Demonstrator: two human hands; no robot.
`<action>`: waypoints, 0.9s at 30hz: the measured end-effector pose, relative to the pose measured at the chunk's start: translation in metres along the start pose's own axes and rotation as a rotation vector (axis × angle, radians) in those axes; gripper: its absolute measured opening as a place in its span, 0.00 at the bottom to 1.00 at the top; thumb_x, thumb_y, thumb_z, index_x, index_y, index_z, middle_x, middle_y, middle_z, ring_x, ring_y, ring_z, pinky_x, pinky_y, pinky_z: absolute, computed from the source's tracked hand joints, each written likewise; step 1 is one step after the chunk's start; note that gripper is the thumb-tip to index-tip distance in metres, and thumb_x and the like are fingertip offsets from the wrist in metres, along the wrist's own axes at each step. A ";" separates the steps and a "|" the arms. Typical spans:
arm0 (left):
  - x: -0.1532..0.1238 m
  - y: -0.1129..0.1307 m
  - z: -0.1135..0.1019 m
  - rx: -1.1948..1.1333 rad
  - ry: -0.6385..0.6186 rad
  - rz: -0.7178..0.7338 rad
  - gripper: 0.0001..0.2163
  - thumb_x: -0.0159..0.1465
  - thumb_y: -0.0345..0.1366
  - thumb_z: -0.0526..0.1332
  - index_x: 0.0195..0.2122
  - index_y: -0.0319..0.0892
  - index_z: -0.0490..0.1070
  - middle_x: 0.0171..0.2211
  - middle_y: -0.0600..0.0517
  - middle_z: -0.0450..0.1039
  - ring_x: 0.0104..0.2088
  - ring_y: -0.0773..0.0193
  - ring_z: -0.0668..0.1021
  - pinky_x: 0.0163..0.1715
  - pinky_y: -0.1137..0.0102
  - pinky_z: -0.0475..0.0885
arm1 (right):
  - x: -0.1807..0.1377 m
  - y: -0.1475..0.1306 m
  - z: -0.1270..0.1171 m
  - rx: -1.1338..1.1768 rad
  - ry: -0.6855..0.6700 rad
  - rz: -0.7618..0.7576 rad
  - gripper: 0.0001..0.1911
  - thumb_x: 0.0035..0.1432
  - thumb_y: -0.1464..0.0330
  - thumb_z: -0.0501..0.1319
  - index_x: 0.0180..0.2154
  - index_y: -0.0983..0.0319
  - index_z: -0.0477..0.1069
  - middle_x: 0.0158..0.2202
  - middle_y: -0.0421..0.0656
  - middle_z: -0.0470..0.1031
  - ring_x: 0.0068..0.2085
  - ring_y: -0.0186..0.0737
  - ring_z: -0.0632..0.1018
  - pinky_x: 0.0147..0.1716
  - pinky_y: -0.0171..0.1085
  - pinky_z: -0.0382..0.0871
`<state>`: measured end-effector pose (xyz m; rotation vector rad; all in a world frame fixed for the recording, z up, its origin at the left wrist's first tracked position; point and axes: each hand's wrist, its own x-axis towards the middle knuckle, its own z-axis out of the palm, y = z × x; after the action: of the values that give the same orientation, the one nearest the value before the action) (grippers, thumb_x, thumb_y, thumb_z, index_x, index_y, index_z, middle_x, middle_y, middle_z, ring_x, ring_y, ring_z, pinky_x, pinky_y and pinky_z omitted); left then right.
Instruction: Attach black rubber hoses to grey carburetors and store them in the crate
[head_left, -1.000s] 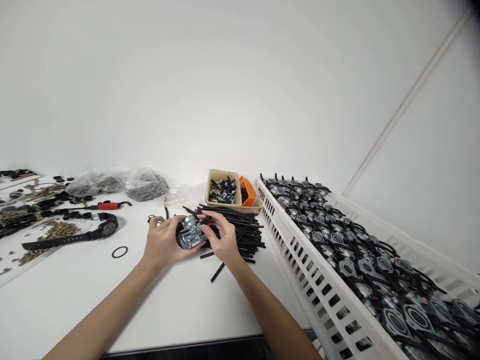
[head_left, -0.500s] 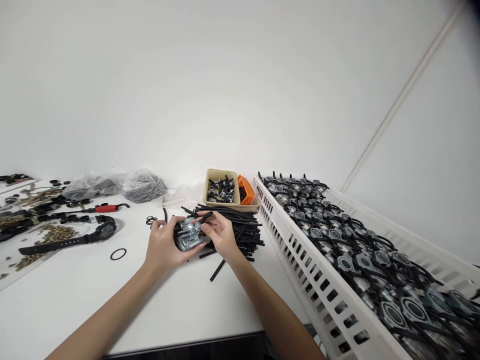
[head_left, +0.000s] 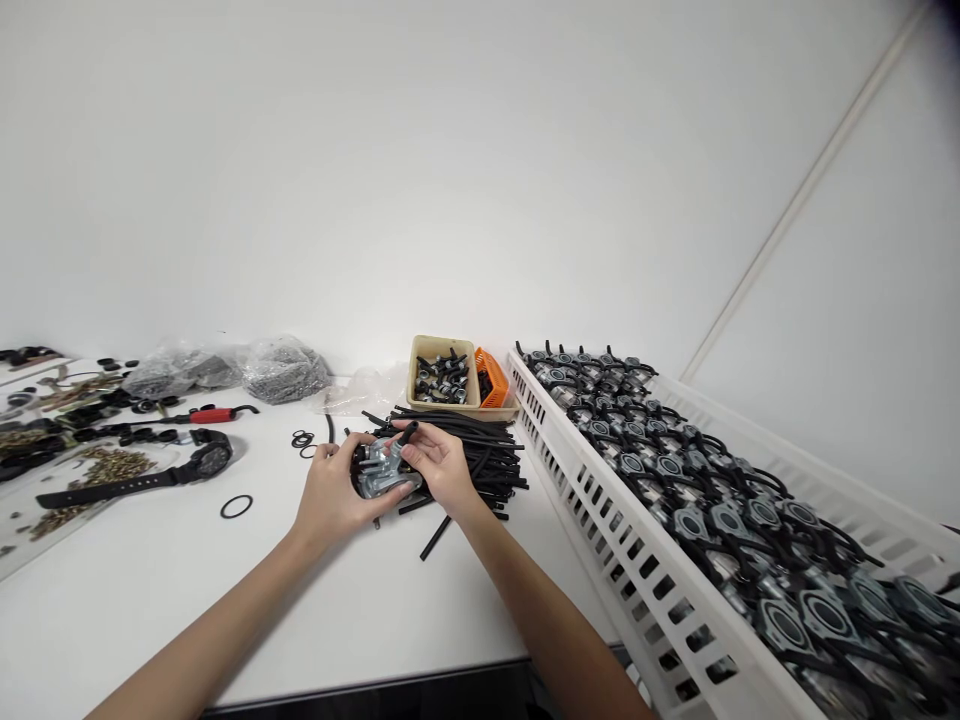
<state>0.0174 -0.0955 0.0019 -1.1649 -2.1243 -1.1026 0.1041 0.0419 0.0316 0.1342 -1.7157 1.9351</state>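
Observation:
Above the front of the white table a silvery metal carburetor (head_left: 381, 468) is held between both hands. My left hand (head_left: 330, 490) is closed around its left side, thumb along the lower edge. My right hand (head_left: 439, 465) pinches at its upper right, where a short black rubber piece (head_left: 409, 432) sticks up; the fingertips partly hide how that piece sits. Just behind and to the right of the hands lies a heap of black rubber hoses (head_left: 487, 450). Some thin black O-rings (head_left: 302, 440) lie left of the carburetor, and a larger black ring (head_left: 237, 507) is nearer me.
A white slotted crate (head_left: 600, 480) full of carburetors stands along the right. At the back are a cream bin (head_left: 442, 406) of small black-and-metal fittings and an orange basket (head_left: 495, 375). A watch (head_left: 210, 458), red-handled tool (head_left: 212, 415), brass parts (head_left: 120, 465) and plastic bags (head_left: 285, 370) are left.
Both hands keep their hold on the carburetor, which has turned slightly. The left hand's fingers have shifted a little to the right; everything else stays put.

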 end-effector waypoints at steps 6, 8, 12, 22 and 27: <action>0.000 0.001 0.000 0.038 0.046 0.044 0.24 0.49 0.54 0.68 0.41 0.46 0.67 0.31 0.49 0.77 0.31 0.53 0.74 0.30 0.61 0.72 | 0.003 0.009 -0.001 -0.011 0.092 0.056 0.21 0.44 0.62 0.72 0.42 0.61 0.79 0.36 0.44 0.82 0.40 0.46 0.82 0.49 0.47 0.74; 0.000 0.001 -0.001 0.039 0.036 0.038 0.24 0.49 0.55 0.67 0.41 0.46 0.67 0.31 0.49 0.77 0.31 0.53 0.74 0.30 0.61 0.72 | 0.004 0.012 -0.001 -0.017 0.122 0.059 0.19 0.41 0.63 0.73 0.38 0.62 0.79 0.37 0.45 0.82 0.41 0.47 0.82 0.48 0.46 0.74; 0.000 0.002 -0.001 0.029 -0.050 -0.045 0.26 0.49 0.58 0.66 0.42 0.45 0.67 0.34 0.48 0.78 0.34 0.51 0.73 0.35 0.59 0.72 | 0.005 0.015 -0.001 0.001 0.134 0.075 0.17 0.39 0.63 0.74 0.33 0.62 0.78 0.35 0.44 0.82 0.39 0.45 0.82 0.44 0.44 0.75; 0.001 0.003 -0.002 -0.007 -0.136 -0.131 0.29 0.49 0.60 0.64 0.43 0.44 0.67 0.38 0.47 0.77 0.37 0.49 0.72 0.40 0.57 0.70 | 0.004 0.012 0.000 0.092 0.121 0.105 0.14 0.38 0.67 0.74 0.31 0.61 0.76 0.32 0.40 0.80 0.35 0.38 0.80 0.41 0.38 0.74; 0.001 0.002 0.000 0.009 -0.125 -0.131 0.29 0.49 0.60 0.64 0.43 0.44 0.67 0.37 0.46 0.77 0.38 0.49 0.72 0.39 0.58 0.70 | 0.004 0.014 0.001 0.094 0.123 0.107 0.15 0.37 0.67 0.75 0.30 0.62 0.75 0.30 0.39 0.79 0.34 0.37 0.79 0.41 0.38 0.73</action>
<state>0.0185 -0.0946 0.0036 -1.1305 -2.3279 -1.1009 0.0942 0.0414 0.0209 -0.0420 -1.5820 2.0571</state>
